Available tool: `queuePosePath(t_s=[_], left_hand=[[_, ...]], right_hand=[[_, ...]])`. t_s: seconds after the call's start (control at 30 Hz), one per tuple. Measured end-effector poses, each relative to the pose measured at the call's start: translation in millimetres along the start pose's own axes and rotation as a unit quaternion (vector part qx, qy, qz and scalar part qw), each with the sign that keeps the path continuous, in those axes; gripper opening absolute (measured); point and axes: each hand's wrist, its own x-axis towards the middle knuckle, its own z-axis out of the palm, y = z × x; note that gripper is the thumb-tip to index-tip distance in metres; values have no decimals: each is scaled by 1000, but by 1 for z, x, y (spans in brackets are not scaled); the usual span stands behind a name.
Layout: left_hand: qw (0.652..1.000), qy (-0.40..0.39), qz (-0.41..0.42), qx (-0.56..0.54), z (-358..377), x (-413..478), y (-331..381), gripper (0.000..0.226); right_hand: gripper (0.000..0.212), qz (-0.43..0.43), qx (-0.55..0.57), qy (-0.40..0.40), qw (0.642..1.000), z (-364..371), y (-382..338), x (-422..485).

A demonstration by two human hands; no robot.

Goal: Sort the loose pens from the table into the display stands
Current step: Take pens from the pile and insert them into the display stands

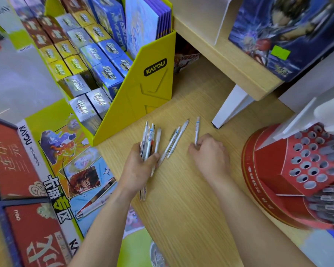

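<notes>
Pale wood counter (191, 189) carries three lots: a pen bundle (149, 137) fanned out in the left hand (141, 166), whose fingers and thumb are curled round it; a loose pair (175, 141) lying just beside that bundle, between the hands; and a single pen (197, 130), its near end pinched by the curled fingertips of the right hand (210, 153); the red stand (307, 162) with its rows of round holes sits near, at the right, many holes showing open. The likeliest trouble is the bundle; it is splayed rather than squared, some ends hang low below the palm, and if the grip slackens while the other hand works, pens could slip out and roll toward the counter's left edge; adding more to an already full fist raises that chance. The single pen is held only at its end, so it may pivot or drop on lifting; a reach across to the stand could brush the pair and scatter it; a pen aimed off-centre may catch a hole's rim and tip out; blur hides whether the pens differ in kind, so I cannot tell whether a wrong sorting is possible.
</notes>
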Motion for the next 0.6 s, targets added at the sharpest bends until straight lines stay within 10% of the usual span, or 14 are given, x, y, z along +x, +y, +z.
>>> queuePosePath(t_s=[0.6], left_hand=[[978,-116,-58,-162,29,-133,27,16]], right_hand=[[19,-63,238,-154,957,-93,23,-140]])
